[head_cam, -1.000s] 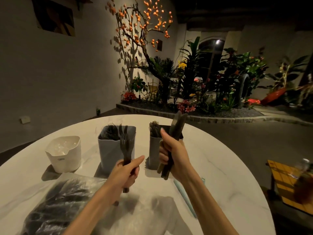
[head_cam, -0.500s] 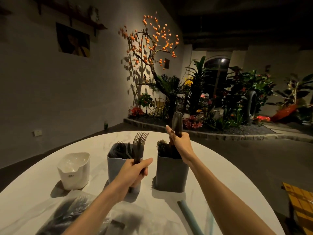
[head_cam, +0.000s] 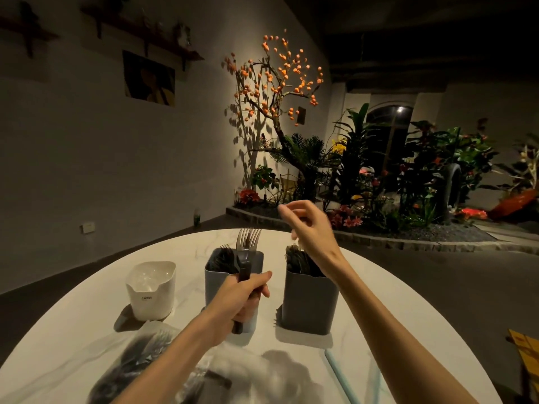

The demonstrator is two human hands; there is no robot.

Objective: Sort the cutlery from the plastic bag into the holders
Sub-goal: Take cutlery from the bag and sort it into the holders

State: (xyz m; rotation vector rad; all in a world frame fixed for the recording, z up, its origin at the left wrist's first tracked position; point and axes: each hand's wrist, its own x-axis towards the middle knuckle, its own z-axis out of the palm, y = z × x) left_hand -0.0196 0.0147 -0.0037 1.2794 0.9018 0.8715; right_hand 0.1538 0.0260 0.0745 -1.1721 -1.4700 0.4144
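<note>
Low in the centre of the frame, the left hand (head_cam: 237, 301) grips a bunch of dark forks (head_cam: 246, 249) by the handles, tines up, right in front of the light grey holder (head_cam: 214, 282), which already has dark cutlery standing in it. The hand and handles hide much of that holder's front wall. To the right, the right hand (head_cam: 310, 225) hovers above the dark grey holder (head_cam: 309, 301), fingers loosely apart and holding nothing; dark cutlery (head_cam: 297, 262) stands inside, its tops just under the wrist. The two holders stand near each other, apart, in the middle of the white marble table (head_cam: 379, 301). At centre left sits a white holder (head_cam: 151, 290), with nothing visible inside. Along the lower left edge lies the plastic bag (head_cam: 140, 365), crumpled, with dark cutlery showing through; the left forearm crosses over it. A pale blue strip (head_cam: 339, 374) lies on the table at lower right. Beyond the table, in the upper centre, stands a tree with orange fruit (head_cam: 274, 77) among green plants (head_cam: 408, 170).
</note>
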